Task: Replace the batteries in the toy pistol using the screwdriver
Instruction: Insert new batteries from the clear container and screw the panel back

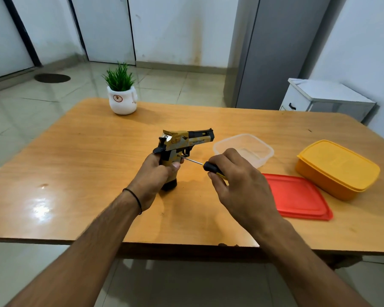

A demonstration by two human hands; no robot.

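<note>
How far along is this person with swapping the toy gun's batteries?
Early. Done: the screwdriver is picked up, and the red lid lies beside the clear tub. In hand: the left hand grips the toy pistol upright on the table, and the right hand holds the screwdriver's tip to the grip's side. Left: no cover is off and no batteries show.

Single head cam, wide-angle, at near edge of table [75, 151]; faces fwd & down, close above left hand [153, 176] & right hand [239, 182] mid-frame; floor [31, 107] & back wall [175, 29] up top
</note>
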